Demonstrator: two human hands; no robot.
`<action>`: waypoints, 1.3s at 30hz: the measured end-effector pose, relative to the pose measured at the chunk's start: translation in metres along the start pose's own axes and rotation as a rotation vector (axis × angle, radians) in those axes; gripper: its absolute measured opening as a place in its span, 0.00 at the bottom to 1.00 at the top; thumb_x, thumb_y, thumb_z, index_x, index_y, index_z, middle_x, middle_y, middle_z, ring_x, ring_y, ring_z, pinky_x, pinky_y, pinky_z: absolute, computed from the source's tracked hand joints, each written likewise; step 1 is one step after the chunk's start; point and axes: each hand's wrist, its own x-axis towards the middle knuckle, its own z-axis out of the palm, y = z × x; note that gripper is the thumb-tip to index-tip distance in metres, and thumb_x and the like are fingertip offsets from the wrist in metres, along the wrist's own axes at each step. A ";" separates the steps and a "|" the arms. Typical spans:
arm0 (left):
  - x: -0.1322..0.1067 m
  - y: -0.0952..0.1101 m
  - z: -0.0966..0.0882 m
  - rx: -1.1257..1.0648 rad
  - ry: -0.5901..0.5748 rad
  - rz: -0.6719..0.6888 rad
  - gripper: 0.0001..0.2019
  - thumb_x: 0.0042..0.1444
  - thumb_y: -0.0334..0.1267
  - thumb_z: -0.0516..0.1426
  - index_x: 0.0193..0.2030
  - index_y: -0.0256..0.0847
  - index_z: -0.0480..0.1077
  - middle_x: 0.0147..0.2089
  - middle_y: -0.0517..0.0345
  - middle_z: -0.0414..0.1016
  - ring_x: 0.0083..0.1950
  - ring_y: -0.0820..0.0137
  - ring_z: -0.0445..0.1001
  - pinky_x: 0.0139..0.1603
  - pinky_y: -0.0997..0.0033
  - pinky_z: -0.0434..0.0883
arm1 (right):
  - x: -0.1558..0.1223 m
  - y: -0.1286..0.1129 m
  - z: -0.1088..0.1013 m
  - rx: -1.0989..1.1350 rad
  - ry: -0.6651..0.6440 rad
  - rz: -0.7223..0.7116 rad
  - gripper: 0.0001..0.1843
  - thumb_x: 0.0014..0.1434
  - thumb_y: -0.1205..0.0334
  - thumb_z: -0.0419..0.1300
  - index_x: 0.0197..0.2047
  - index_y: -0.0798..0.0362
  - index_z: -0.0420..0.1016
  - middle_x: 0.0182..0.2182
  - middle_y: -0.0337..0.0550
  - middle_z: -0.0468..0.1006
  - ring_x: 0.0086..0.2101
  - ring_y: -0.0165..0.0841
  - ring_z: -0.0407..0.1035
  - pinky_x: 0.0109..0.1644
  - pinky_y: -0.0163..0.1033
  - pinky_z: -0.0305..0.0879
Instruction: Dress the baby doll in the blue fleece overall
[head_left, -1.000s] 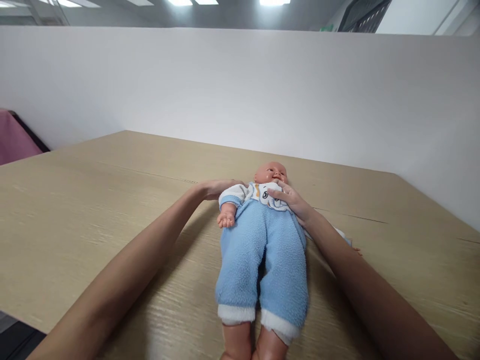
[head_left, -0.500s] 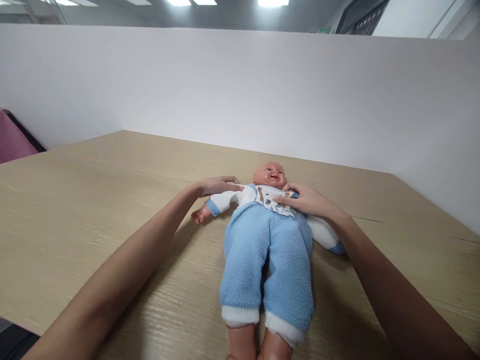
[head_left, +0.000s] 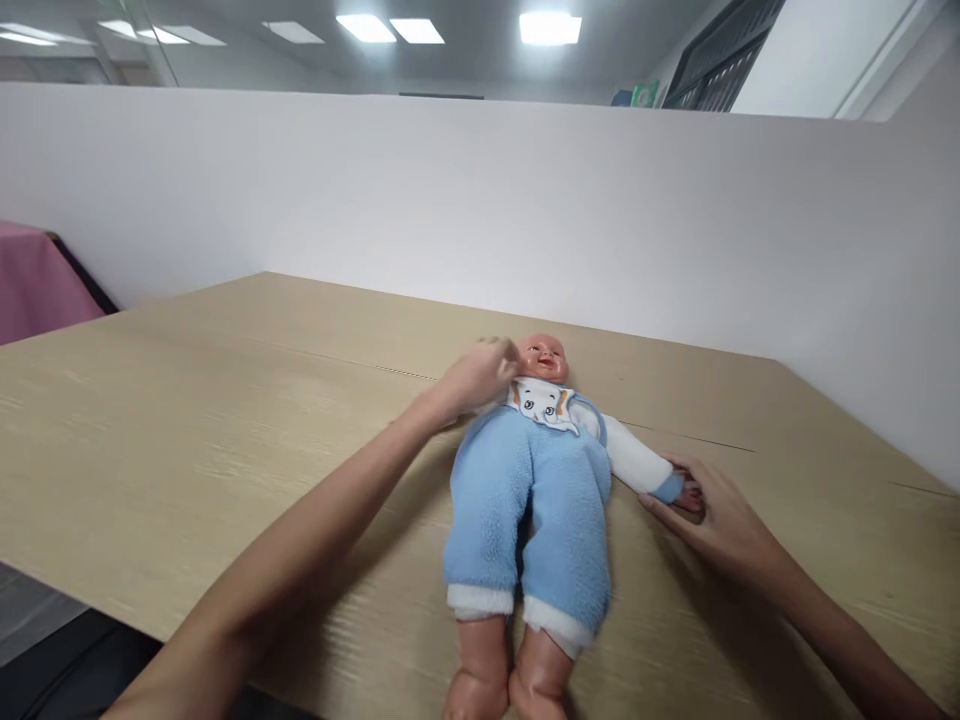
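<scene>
A baby doll (head_left: pixel 529 490) lies on its back on the wooden table, its head away from me and its bare feet closest. It wears fuzzy light-blue overalls over a white top, with an animal face on the bib (head_left: pixel 541 402). My left hand (head_left: pixel 484 372) is bent beside the doll's head and shoulder; its fingers are blurred and partly hidden, and its arm covers most of the doll's arm on that side. Around the blue cuff (head_left: pixel 667 488) and small hand of the doll's other arm, which is stretched out, my right hand (head_left: pixel 716 515) has its thumb and fingers on opposite sides.
The wooden table (head_left: pixel 225 430) reaches back to a white partition (head_left: pixel 450 200). Beyond the table's left end is a pink cloth-covered surface (head_left: pixel 45 280) with a dark edge. Something dark (head_left: pixel 82 665) lies below the near left table edge.
My right hand has left the bib and moved down to the doll's outstretched cuff and hand. My left hand has shifted from the shoulder toward the head. The camera view has tilted up slightly.
</scene>
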 end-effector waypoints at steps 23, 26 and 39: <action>-0.019 0.078 0.060 0.084 0.215 0.651 0.10 0.72 0.38 0.51 0.56 0.39 0.67 0.53 0.46 0.79 0.55 0.57 0.75 0.60 0.55 0.67 | 0.084 -0.077 0.051 0.773 0.273 -0.142 0.20 0.60 0.52 0.70 0.55 0.45 0.80 0.51 0.45 0.73 0.52 0.42 0.71 0.57 0.47 0.71; -0.019 0.078 0.059 0.077 0.291 0.582 0.09 0.69 0.36 0.53 0.53 0.41 0.68 0.49 0.49 0.79 0.51 0.58 0.75 0.57 0.55 0.66 | 0.070 -0.088 0.051 0.705 0.194 -0.198 0.14 0.72 0.52 0.59 0.55 0.43 0.80 0.53 0.46 0.71 0.56 0.43 0.68 0.65 0.51 0.65; 0.006 0.062 0.070 -0.116 0.092 -0.025 0.14 0.64 0.48 0.58 0.30 0.44 0.67 0.33 0.58 0.78 0.36 0.65 0.74 0.36 0.66 0.62 | 0.067 -0.089 0.063 1.381 0.144 0.269 0.13 0.64 0.44 0.65 0.39 0.44 0.76 0.41 0.40 0.77 0.46 0.39 0.73 0.58 0.45 0.73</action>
